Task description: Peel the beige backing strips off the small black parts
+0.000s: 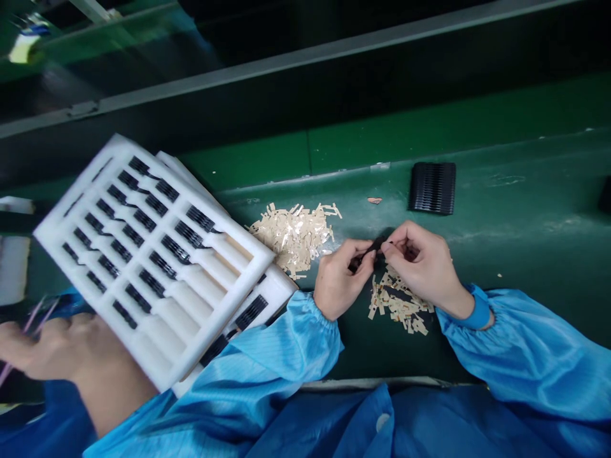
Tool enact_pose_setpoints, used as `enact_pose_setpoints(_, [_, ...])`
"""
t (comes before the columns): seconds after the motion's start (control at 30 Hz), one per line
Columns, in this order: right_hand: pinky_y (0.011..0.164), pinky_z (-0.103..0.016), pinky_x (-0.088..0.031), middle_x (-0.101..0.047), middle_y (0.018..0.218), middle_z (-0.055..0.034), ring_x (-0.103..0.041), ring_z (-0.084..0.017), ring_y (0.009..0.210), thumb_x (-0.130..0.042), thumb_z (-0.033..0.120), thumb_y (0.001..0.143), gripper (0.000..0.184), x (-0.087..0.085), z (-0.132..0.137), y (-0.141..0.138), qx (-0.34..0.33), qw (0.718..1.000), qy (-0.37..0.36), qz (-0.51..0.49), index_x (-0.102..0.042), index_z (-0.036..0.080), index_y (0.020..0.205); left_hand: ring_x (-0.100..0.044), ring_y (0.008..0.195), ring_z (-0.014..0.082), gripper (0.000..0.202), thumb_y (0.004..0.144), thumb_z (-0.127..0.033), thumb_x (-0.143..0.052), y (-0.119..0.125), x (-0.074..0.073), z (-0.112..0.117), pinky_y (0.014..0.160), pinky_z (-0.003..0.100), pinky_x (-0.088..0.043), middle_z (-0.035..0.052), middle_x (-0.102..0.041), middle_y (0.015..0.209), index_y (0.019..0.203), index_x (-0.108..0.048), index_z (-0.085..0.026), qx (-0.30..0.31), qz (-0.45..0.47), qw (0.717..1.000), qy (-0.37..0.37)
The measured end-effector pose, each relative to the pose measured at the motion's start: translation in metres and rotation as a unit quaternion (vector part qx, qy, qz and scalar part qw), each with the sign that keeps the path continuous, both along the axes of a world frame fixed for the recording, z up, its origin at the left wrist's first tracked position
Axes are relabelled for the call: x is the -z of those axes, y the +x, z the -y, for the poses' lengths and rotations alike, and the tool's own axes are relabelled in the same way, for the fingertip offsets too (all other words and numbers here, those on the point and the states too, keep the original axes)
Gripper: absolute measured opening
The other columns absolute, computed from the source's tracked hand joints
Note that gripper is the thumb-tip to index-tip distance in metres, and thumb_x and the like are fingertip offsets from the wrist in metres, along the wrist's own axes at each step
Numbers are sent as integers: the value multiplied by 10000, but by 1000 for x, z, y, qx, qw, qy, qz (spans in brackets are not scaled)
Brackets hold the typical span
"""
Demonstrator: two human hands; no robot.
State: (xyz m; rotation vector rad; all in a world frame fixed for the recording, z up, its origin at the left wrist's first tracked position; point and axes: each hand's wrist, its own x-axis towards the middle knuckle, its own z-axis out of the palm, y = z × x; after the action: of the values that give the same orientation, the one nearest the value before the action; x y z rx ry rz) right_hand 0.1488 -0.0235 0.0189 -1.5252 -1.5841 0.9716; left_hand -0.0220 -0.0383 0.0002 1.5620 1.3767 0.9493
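My left hand (341,280) and my right hand (420,261) meet over the green belt (525,216), both in blue sleeves. The fingers of both hands pinch one small black part (377,245) between them. Under my right hand lies a small heap of beige strips (398,308) with a dark piece among them. A larger pile of the same beige strips (296,232) lies just left of my left hand.
A white foam tray (229,254) with rows of black parts is held tilted at the left by another person's hand (62,356), over a second foam tray (272,289). A black ribbed block (432,186) lies farther back on the belt. A metal rail (286,63) runs behind.
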Motion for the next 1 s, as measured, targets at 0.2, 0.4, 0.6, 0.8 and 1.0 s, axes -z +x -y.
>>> enact_pose_setpoints(0.2, [571, -274, -407, -564, 699, 18, -509, -121, 598, -635, 195, 848, 51, 0, 1, 1, -14, 987, 104, 119, -591, 208, 826, -739, 763, 144, 183, 934, -296, -642, -1, 0, -1, 727, 253, -590, 46, -786, 952, 1082, -693, -201, 15, 9, 999, -37])
enact_pose_setpoints(0.4, [541, -273, -430, -608, 826, 6, -517, -108, 564, -651, 254, 876, 245, -1, 2, 7, 33, 994, 93, 37, -569, 207, 1102, -734, 724, 140, 308, 906, -394, -685, 2, -5, -9, 516, 189, -544, 99, -783, 933, 1053, -623, -130, 31, 236, 952, -193])
enact_pose_setpoints(0.6, [517, -258, -434, -643, 707, 8, -589, -128, 579, -636, 267, 894, 74, -3, -2, 5, -29, 996, -37, -76, -589, 210, 892, -725, 667, 124, 335, 861, -404, -740, 3, -10, -12, 508, 180, -550, 75, -776, 862, 995, -589, -137, 29, 294, 934, -202])
enact_pose_setpoints(0.8, [494, -250, -422, -619, 645, 20, -586, -126, 553, -639, 285, 881, 123, -4, -2, 3, -14, 995, -48, -91, -565, 212, 817, -728, 693, 126, 335, 865, -420, -735, 5, -8, -8, 537, 186, -561, 62, -769, 847, 997, -596, -145, 32, 277, 941, -192])
enact_pose_setpoints(1.0, [469, -237, -402, -613, 632, 24, -550, -111, 525, -664, 280, 859, 131, -2, -2, 2, 3, 998, -30, -64, -578, 205, 794, -743, 762, 145, 302, 907, -399, -696, 4, 1, -4, 572, 199, -574, 81, -772, 912, 1049, -614, -145, 30, 247, 956, -157])
